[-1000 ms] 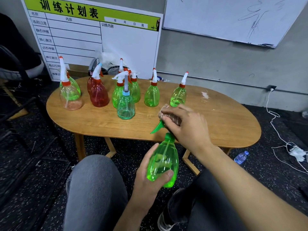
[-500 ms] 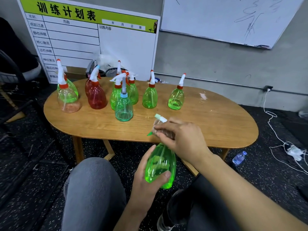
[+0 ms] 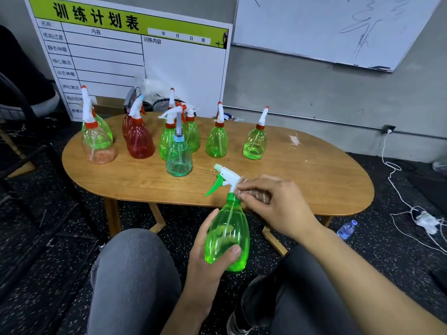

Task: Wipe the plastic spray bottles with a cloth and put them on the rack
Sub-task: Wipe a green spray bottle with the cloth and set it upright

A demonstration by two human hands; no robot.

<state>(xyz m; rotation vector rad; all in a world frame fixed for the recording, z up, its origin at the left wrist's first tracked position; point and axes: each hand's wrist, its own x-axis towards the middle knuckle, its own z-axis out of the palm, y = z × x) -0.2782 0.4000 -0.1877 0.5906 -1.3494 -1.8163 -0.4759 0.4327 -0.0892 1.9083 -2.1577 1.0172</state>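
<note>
My left hand [image 3: 210, 252] grips the body of a green spray bottle [image 3: 228, 232] held upright above my lap. Its white head and green trigger [image 3: 223, 178] point left. My right hand [image 3: 278, 204] presses a brownish cloth [image 3: 257, 193] against the bottle's neck, just right of the white head. Several more spray bottles stand on the wooden table [image 3: 326, 180]: green ones [image 3: 255, 141] [image 3: 217, 139], a red one [image 3: 139, 139], a teal one with a blue collar [image 3: 179, 153] and a clear one with pinkish liquid [image 3: 96, 141]. No rack shows.
A printed board [image 3: 135, 59] leans on the wall behind the table; a whiteboard [image 3: 326, 27] hangs to its right. White cables [image 3: 399, 197] and a small water bottle [image 3: 346, 229] lie on the dark floor at right. A black chair frame [image 3: 29, 151] stands at left. My knees are below.
My right hand with the cloth has slid off the spray head towards the neck, uncovering the white head and trigger. The bottle stays in my left hand.
</note>
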